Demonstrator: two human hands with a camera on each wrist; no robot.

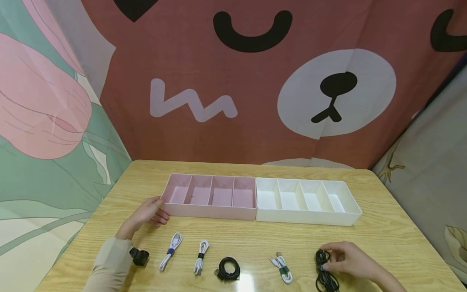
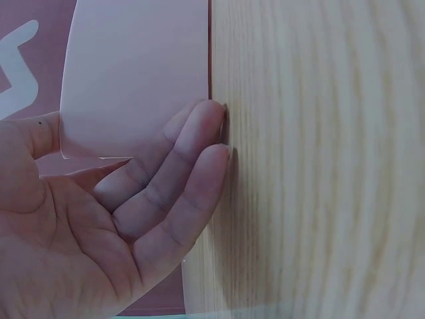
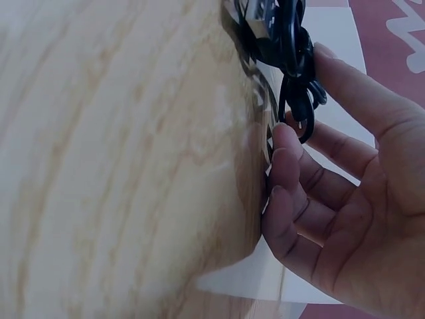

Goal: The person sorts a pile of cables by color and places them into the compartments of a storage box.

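My left hand (image 1: 147, 213) is at the left end of the pink divided box (image 1: 211, 211). In the left wrist view its thumb reaches the box's upper edge, and the loosely extended fingers (image 2: 179, 193) lie by the lower front corner, close over the table. With thumb and fingers, my right hand (image 1: 350, 259) pinches a bundled black cable (image 1: 326, 273) at the right front of the table. The right wrist view shows the thumb against the black loops (image 3: 292, 60), other fingers curled by the wood. Part of the bundle is cut off there.
A white divided box (image 1: 306, 217) adjoins the pink one. In front lie a black plug adapter (image 1: 139, 256), white cables tied with blue (image 1: 171, 250), black (image 1: 201, 257) and green (image 1: 281, 268) bands, and a coiled black cable (image 1: 229, 269). Printed cloth hangs behind the table.
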